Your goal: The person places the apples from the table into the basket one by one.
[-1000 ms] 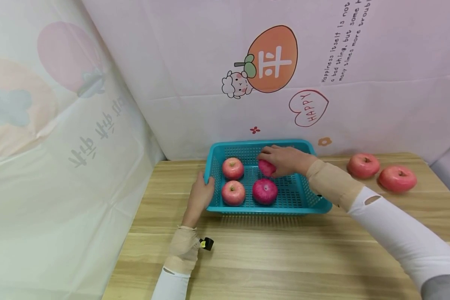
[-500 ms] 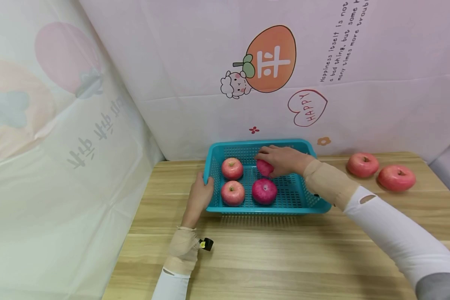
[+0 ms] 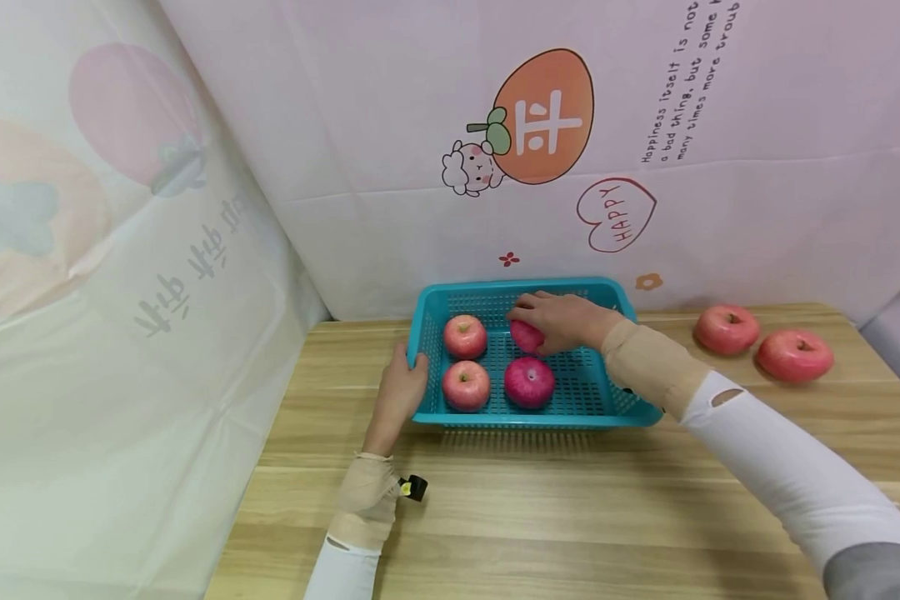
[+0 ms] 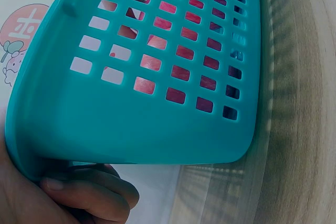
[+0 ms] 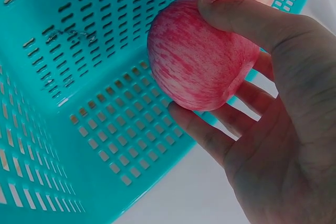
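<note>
A turquoise plastic basket (image 3: 547, 421) with slotted walls stands on the table against the back cloth. My left hand (image 3: 401, 392) grips its left rim; in the left wrist view the fingers curl under the rim at a corner. Inside the basket, my right hand (image 3: 566, 321) holds a dark pink apple (image 3: 526, 337), thumb on one side and fingers on the other, as the right wrist view shows. In front of that apple lies another dark pink apple (image 3: 529, 382). Two paler apples, one at the back (image 3: 465, 337) and one at the front (image 3: 466, 386), sit along the left side.
To the right of the basket, two more apples, a rear one (image 3: 727, 329) and a front one (image 3: 795, 356), rest on the wooden table (image 3: 540, 517). A printed cloth (image 3: 375, 167) hangs behind the table, and a pale sheet (image 3: 120, 417) hangs at the left.
My right hand and the apple it holds have shifted very slightly to the left within the basket. My left hand stays on the rim.
</note>
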A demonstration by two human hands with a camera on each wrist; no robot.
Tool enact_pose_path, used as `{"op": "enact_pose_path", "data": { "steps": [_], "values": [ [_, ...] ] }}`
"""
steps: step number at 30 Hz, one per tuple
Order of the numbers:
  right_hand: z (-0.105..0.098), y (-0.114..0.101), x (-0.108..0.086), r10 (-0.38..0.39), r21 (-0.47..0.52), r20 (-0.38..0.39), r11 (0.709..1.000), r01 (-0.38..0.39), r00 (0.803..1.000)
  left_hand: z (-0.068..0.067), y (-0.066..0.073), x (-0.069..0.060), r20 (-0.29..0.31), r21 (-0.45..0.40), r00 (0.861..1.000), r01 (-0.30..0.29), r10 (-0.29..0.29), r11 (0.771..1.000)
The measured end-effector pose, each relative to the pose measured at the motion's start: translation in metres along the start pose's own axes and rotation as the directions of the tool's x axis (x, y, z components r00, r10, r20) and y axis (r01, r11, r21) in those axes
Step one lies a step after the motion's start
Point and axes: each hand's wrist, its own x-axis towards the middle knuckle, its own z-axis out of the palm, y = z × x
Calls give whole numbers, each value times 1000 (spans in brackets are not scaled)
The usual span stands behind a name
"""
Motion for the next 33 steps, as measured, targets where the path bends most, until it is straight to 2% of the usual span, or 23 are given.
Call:
{"op": "enact_pose_path", "data": {
  "steps": [11,33],
  "values": [
    [3,-4,6,-53,-46,-12,998,53,999,0,1,0,1,0,1000,4,-4,1000],
    [9,-9,14,-60,-63,24,996,61,998,0,2,-1,3,-1,1000,5,-5,1000]
  ]
}}
